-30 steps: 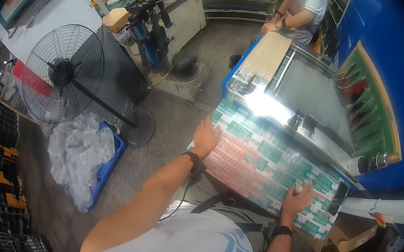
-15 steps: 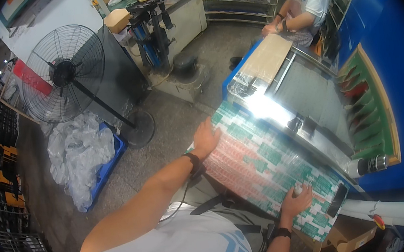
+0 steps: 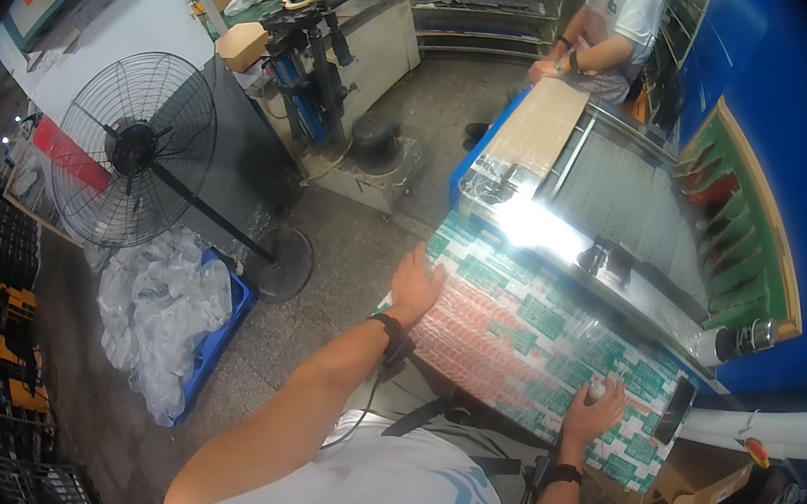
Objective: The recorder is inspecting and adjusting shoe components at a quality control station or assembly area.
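In front of me is a board (image 3: 535,337) covered with green, red and white printed sheets under clear film. My left hand (image 3: 416,289) lies on its far left edge, fingers extended and holding nothing. Near the board's right end, my right hand (image 3: 593,418) is closed around a small whitish rounded object (image 3: 596,391); its exact kind is hidden by the fingers. A dark, flat rectangular item like a phone (image 3: 676,410) rests on the board just right of that hand.
Beyond the board stands a conveyor machine (image 3: 605,172) with a brown cardboard sheet (image 3: 544,124) on it. A co-worker (image 3: 621,9) stands at its far end. Left are a pedestal fan (image 3: 134,149) and a blue tray (image 3: 215,341) of plastic film. An open cardboard box (image 3: 699,483) sits lower right.
The whole view has shifted slightly. Both hands keep nearly the same places on the board, the right one still closed around the small whitish object.
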